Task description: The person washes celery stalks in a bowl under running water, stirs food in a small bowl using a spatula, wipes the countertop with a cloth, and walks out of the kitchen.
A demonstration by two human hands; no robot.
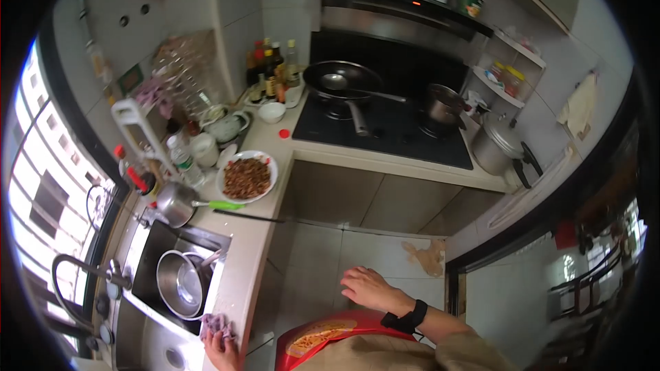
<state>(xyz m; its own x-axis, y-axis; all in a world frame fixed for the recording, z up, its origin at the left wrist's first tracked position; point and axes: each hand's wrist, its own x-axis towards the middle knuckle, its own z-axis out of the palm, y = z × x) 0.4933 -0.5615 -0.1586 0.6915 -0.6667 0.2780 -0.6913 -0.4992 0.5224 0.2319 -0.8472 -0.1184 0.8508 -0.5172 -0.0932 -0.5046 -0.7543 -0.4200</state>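
My left hand [221,354] presses a crumpled purple cloth [216,325] onto the counter [237,271] by the sink's edge, fingers wrapped over it. My right hand [370,288] hovers empty in front of my body, above the red apron [289,354], its fingers loosely bent and slightly apart. A black band [407,317] circles the right wrist. Close to the left hand, a metal bowl [172,282] sits in the steel sink [148,268] with other ware partly hidden beside it.
A plate of brown food [247,176], dark chopsticks [247,216] and a green-handled saucepan [177,204] stand on the left counter. The stove [392,134] carries a wok [344,79] and a small pot [445,104]. A pressure cooker [496,143] stands to the right.
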